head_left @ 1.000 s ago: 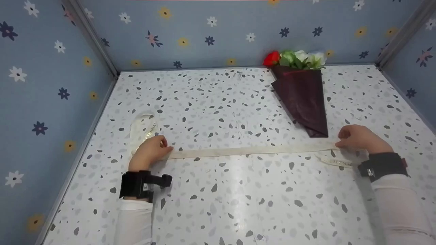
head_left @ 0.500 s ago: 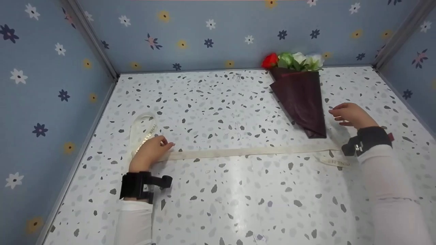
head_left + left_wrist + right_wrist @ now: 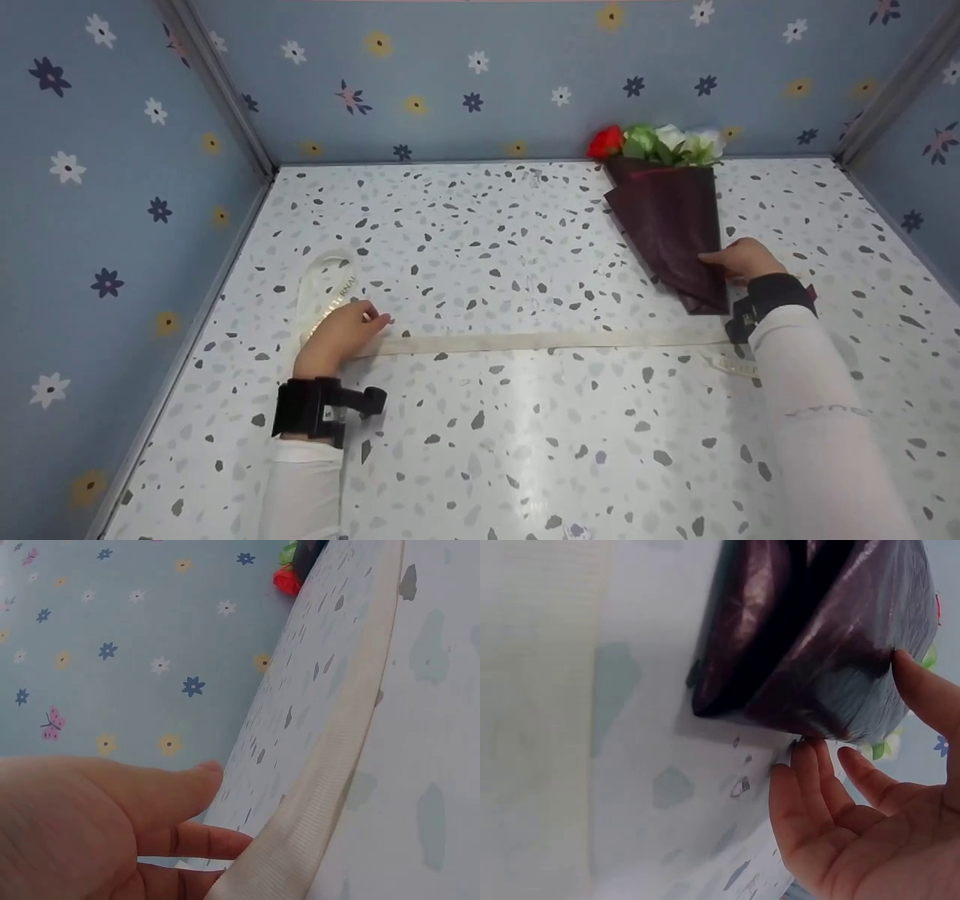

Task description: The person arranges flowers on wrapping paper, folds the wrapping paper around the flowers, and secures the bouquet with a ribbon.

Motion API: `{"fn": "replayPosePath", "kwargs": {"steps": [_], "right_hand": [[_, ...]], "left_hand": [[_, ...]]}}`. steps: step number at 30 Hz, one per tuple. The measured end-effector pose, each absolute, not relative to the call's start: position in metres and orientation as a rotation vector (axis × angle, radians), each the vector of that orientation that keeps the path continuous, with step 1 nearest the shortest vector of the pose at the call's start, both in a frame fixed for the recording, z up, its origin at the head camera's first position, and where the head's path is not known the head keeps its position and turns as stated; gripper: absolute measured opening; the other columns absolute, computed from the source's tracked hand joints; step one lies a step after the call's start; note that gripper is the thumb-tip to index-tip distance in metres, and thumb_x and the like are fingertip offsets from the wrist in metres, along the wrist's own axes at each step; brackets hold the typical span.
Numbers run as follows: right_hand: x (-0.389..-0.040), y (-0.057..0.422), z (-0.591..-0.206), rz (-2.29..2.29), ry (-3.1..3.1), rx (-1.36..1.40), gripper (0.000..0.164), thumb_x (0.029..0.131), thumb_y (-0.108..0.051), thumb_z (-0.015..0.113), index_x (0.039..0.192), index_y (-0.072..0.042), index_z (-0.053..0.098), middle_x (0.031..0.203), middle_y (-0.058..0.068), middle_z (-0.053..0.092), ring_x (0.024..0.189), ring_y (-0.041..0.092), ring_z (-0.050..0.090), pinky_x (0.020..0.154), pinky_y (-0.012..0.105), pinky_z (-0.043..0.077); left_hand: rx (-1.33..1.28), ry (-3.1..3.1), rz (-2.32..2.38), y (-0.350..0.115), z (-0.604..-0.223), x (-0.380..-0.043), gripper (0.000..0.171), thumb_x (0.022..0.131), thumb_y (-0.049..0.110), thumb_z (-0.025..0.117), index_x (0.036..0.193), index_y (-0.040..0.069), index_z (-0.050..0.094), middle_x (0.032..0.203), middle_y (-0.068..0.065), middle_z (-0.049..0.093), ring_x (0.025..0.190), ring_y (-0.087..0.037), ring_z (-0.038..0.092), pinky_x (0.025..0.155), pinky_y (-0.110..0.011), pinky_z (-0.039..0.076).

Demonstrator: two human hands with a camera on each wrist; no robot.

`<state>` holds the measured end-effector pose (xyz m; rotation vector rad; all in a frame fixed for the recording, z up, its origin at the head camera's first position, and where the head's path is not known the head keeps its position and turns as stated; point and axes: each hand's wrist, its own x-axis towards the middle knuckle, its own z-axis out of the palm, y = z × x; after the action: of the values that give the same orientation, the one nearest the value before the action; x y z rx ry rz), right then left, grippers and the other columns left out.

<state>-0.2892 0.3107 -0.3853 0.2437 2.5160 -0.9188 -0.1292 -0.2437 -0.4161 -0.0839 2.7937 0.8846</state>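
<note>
Vanishing behind right wristband (image 3: 780, 297): ribbon (image 3: 525, 342)

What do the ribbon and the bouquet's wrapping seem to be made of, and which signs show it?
Ribbon: probably woven fabric, cream and fairly matte, with fine ribbing close up. Wrapping: likely coated paper or plastic film, dark maroon, glossy, with highlights and creases.

Left forearm: white fabric left sleeve (image 3: 304, 484); black, box-shaped wrist mount (image 3: 304, 409) with a short black projecting arm (image 3: 364, 400). Right forearm: white fabric right sleeve (image 3: 829, 450) bearing a faint grey marking (image 3: 829, 411); black wrist band (image 3: 780, 295) with small red tab (image 3: 811, 293).
</note>
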Motion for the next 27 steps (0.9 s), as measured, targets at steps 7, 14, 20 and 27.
{"fn": "replayPosePath", "kwargs": {"steps": [7,14,20,27], "right_hand": [[-0.290,0.318,-0.383,-0.932,2.562,0.278,0.080,0.088,-0.043,0.061,0.131,0.020,0.035,0.122,0.029,0.047,0.107,0.036,0.047,0.092,0.043,0.040],[-0.292,0.316,-0.388,-0.966,2.621,0.280,0.075,0.087,-0.038,0.063,0.127,0.021,0.037,0.110,0.023,0.049,0.097,0.031,0.047,0.086,0.038,0.041],[-0.293,0.304,-0.393,-0.943,2.741,0.265,0.061,0.086,-0.034,0.064,0.116,0.017,0.047,0.098,0.020,0.050,0.087,0.031,0.048,0.079,0.038,0.041],[-0.295,0.283,-0.399,-0.960,2.724,0.368,0.074,0.086,-0.031,0.067,0.131,0.019,0.037,0.126,0.032,0.047,0.113,0.039,0.048,0.102,0.044,0.036]], "left_hand": [[-0.082,2.793,0.935,-0.209,-0.399,-0.156,0.044,0.098,0.033,0.046,0.120,-0.005,0.053,0.118,-0.024,0.058,0.106,-0.036,0.056,0.093,-0.047,0.041],[0.060,2.807,1.073,-0.123,-0.364,-0.203,0.058,0.100,0.035,0.043,0.141,-0.004,0.035,0.145,-0.023,0.035,0.134,-0.033,0.033,0.110,-0.041,0.025],[0.317,2.753,1.078,-0.028,-0.365,-0.236,0.063,0.100,0.033,0.043,0.148,-0.002,0.021,0.154,-0.021,0.014,0.142,-0.029,0.015,0.114,-0.036,0.013],[0.526,2.638,1.122,0.051,-0.384,-0.246,0.059,0.102,0.028,0.038,0.148,-0.005,0.018,0.156,-0.020,0.007,0.144,-0.028,0.003,0.114,-0.030,0.007]]}}
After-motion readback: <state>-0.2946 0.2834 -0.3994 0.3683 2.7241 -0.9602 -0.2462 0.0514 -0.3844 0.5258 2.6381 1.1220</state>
